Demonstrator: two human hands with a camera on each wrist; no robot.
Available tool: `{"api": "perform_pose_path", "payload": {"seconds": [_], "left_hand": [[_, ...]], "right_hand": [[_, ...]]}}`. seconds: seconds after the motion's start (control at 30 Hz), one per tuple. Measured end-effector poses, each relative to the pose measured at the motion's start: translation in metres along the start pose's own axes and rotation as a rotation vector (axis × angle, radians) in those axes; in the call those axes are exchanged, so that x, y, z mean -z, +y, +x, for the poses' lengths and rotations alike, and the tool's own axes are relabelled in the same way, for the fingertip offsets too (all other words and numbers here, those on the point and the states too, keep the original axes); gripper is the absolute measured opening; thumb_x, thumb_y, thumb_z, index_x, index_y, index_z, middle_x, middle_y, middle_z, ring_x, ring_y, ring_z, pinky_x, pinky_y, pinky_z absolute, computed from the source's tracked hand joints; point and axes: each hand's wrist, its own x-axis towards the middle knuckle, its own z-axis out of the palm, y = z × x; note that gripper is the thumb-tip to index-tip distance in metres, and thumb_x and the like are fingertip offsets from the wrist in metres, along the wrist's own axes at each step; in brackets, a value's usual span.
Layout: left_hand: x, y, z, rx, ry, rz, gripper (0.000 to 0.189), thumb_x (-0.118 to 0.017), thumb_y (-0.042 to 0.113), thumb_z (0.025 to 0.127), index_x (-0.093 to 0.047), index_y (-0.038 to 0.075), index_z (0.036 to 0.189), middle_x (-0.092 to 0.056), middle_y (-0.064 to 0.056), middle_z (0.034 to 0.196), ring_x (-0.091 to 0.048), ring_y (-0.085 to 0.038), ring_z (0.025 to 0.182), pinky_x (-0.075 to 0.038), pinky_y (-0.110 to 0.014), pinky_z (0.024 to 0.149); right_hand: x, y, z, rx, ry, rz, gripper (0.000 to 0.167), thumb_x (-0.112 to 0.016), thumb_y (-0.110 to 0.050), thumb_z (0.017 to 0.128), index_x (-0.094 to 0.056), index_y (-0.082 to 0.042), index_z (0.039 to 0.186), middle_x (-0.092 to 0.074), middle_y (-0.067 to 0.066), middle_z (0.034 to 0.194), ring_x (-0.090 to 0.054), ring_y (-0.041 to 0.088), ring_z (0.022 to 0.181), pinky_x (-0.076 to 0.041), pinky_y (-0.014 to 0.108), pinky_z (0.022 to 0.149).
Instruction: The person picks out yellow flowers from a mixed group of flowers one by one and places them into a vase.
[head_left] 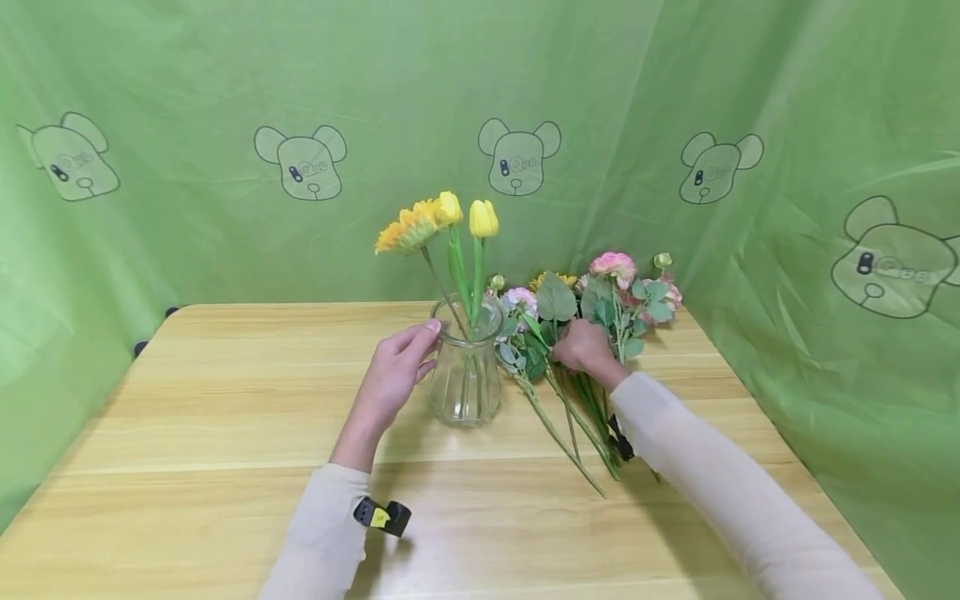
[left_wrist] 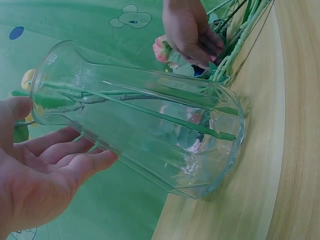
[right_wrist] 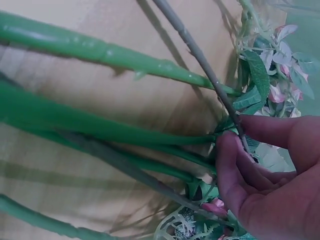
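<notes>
A clear glass vase (head_left: pixel 467 387) stands upright on the table with two yellow tulips (head_left: pixel 483 220) and an orange-yellow sunflower (head_left: pixel 408 228) in it. My left hand (head_left: pixel 396 367) is at the vase's left side, its thumb at the rim and its fairly straight fingers along the glass, as the left wrist view shows. To the right, my right hand (head_left: pixel 587 347) reaches into a pile of artificial flowers (head_left: pixel 557 298). In the right wrist view its thumb and fingers pinch a thin brownish flower stem (right_wrist: pixel 200 56); that flower's head is hidden.
Pink blooms (head_left: pixel 615 267) and leaves lie toward the table's back right, with several green stems (head_left: pixel 558 429) pointing to the front. A green cloth (head_left: pixel 420 100) with bear-head prints encloses the wooden table (head_left: pixel 247 400) at the back and sides.
</notes>
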Motion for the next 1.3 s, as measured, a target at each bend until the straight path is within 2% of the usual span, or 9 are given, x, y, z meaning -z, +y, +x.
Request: {"api": "perform_pose_path", "payload": {"seconds": [0.17, 0.23, 0.33, 0.53, 0.77, 0.93, 1.0, 1.17, 1.3], "left_hand": [[0.0, -0.001, 0.0, -0.004, -0.002, 0.001, 0.054, -0.055, 0.047, 0.103, -0.061, 0.005, 0.137, -0.055, -0.01, 0.148, -0.054, -0.027, 0.136, -0.051, -0.033, 0.11], [0.001, -0.001, 0.0, -0.004, -0.003, 0.003, 0.054, -0.054, 0.047, 0.103, -0.061, 0.005, 0.137, -0.055, -0.01, 0.148, -0.054, -0.027, 0.136, -0.051, -0.033, 0.11], [0.001, 0.0, 0.0, -0.004, -0.003, 0.004, 0.055, -0.054, 0.048, 0.103, -0.061, 0.005, 0.137, -0.055, -0.01, 0.148, -0.054, -0.027, 0.136, -0.051, -0.033, 0.11], [0.001, 0.0, 0.0, 0.0, -0.002, 0.003, 0.055, -0.055, 0.047, 0.103, -0.061, 0.004, 0.137, -0.056, -0.011, 0.147, -0.055, -0.027, 0.136, -0.052, -0.033, 0.11], [0.001, 0.0, 0.0, -0.002, -0.003, 0.001, 0.055, -0.054, 0.047, 0.103, -0.06, 0.004, 0.137, -0.056, -0.012, 0.146, -0.055, -0.027, 0.135, -0.051, -0.034, 0.11], [0.002, 0.0, 0.0, 0.002, -0.003, -0.006, 0.054, -0.054, 0.046, 0.104, -0.06, 0.004, 0.137, -0.056, -0.012, 0.147, -0.055, -0.027, 0.135, -0.051, -0.034, 0.111], [0.002, 0.0, -0.001, 0.002, -0.003, -0.005, 0.054, -0.054, 0.046, 0.103, -0.061, 0.004, 0.137, -0.056, -0.011, 0.147, -0.055, -0.027, 0.135, -0.051, -0.033, 0.11], [0.002, 0.001, -0.001, -0.002, -0.004, -0.005, 0.054, -0.055, 0.046, 0.103, -0.061, 0.004, 0.136, -0.056, -0.011, 0.147, -0.054, -0.027, 0.136, -0.051, -0.034, 0.111], [0.001, 0.0, 0.0, -0.002, -0.006, -0.008, 0.054, -0.055, 0.047, 0.103, -0.061, 0.004, 0.136, -0.057, -0.011, 0.146, -0.055, -0.027, 0.136, -0.051, -0.035, 0.111]], "right_hand": [[0.0, 0.0, 0.0, -0.011, -0.036, 0.008, 0.025, -0.068, -0.018, 0.09, -0.07, 0.007, 0.091, -0.072, 0.013, 0.063, -0.072, 0.024, 0.057, -0.065, 0.041, 0.074], [0.0, 0.0, 0.0, -0.009, -0.047, 0.012, 0.026, -0.067, -0.018, 0.091, -0.071, 0.007, 0.092, -0.073, 0.013, 0.065, -0.073, 0.023, 0.057, -0.064, 0.044, 0.084], [0.002, -0.001, -0.001, -0.007, -0.066, 0.016, 0.024, -0.064, -0.016, 0.092, -0.071, 0.007, 0.09, -0.073, 0.013, 0.067, -0.073, 0.022, 0.057, -0.064, 0.046, 0.087], [0.008, -0.002, -0.006, 0.008, -0.038, -0.013, 0.025, -0.053, -0.008, 0.086, -0.068, -0.004, 0.066, -0.071, 0.009, 0.059, -0.073, 0.025, 0.059, -0.063, 0.035, 0.068], [0.016, -0.005, -0.014, 0.057, -0.007, 0.018, 0.034, -0.044, -0.001, 0.077, -0.047, -0.019, 0.048, -0.059, 0.003, 0.046, -0.07, 0.03, 0.055, -0.038, 0.023, 0.043], [0.024, -0.004, -0.018, 0.116, 0.039, 0.048, 0.032, -0.042, 0.002, 0.074, -0.039, -0.019, 0.051, -0.035, -0.006, 0.04, -0.041, 0.014, 0.038, -0.018, 0.022, 0.045], [0.027, -0.004, -0.019, 0.122, 0.053, 0.068, 0.029, -0.042, 0.002, 0.075, -0.04, -0.018, 0.055, -0.031, -0.006, 0.043, -0.039, 0.012, 0.039, -0.018, 0.022, 0.046], [0.034, -0.003, -0.023, 0.123, 0.112, 0.089, 0.014, -0.051, -0.001, 0.082, -0.065, -0.004, 0.08, -0.059, 0.005, 0.065, -0.055, 0.017, 0.055, -0.037, 0.026, 0.053], [0.039, -0.003, -0.026, 0.11, 0.108, 0.114, 0.03, -0.056, -0.006, 0.088, -0.072, 0.002, 0.113, -0.074, 0.018, 0.089, -0.057, 0.016, 0.056, -0.047, 0.03, 0.062]]}}
